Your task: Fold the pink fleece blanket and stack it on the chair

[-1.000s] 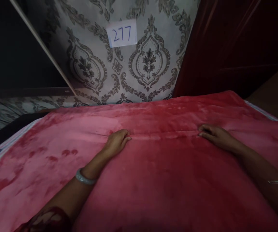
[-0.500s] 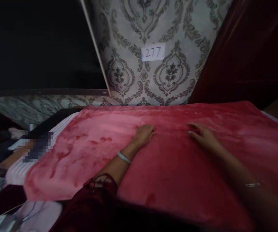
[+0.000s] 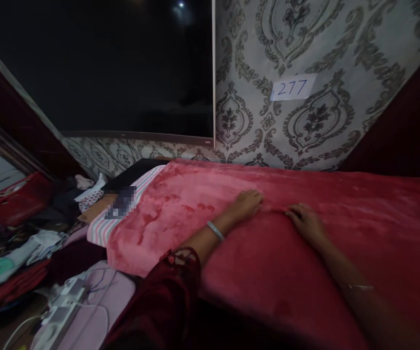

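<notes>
A red plush blanket (image 3: 359, 228) covers the bed in front of me. My left hand (image 3: 245, 203) lies palm down on it near the middle, a pale bangle on the wrist. My right hand (image 3: 304, 221) rests on the blanket a short way to the right, fingers bent over a shallow fold line. Both hands press the fabric and hold nothing lifted. A thin bracelet shows on my right forearm.
A striped sheet (image 3: 102, 226) sticks out under the blanket's left edge. Piled clothes and a red bag (image 3: 16, 199) lie at the left, a power strip with cables (image 3: 62, 306) at lower left. Patterned wallpaper bears a paper label 277 (image 3: 293, 87).
The view has swung left, bringing the clutter beside the bed into sight. My hands have come closer together on the blanket; the right one slid leftward along the fold.
</notes>
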`<state>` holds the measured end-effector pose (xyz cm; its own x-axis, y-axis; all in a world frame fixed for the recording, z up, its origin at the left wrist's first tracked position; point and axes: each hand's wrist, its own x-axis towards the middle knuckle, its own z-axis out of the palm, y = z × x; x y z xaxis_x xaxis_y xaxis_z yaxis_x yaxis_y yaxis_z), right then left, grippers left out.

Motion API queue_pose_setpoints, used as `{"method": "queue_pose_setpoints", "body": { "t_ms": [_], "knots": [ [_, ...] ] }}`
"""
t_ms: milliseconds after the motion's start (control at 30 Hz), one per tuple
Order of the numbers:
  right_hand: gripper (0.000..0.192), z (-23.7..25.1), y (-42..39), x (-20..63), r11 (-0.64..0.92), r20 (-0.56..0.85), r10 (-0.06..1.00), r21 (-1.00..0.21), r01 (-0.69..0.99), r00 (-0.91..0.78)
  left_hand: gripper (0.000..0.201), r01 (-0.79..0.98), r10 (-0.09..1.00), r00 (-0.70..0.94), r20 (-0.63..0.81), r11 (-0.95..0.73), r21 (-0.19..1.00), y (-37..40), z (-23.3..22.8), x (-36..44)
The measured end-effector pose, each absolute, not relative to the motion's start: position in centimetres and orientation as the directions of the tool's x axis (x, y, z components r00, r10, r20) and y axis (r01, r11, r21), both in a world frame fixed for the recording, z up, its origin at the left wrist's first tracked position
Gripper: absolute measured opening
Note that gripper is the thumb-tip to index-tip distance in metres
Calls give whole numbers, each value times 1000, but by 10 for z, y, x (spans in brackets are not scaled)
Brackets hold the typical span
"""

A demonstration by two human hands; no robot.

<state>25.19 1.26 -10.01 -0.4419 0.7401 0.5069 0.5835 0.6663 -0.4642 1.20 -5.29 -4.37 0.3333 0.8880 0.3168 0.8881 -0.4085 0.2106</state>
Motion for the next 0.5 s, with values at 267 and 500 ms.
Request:
{"method": "queue_pose_setpoints", "body": {
  "t_ms": [267,500],
  "knots": [
    [34,-100,9,247,667,531,738,-478,572,-416,8,946,947,20,322,-122,299,-108,-29,-147],
    [34,-98,7,247,656,529,747,-489,575,-403,6,933,953,-28,302,-83,349,-111,-37,-190]
  ]
}}
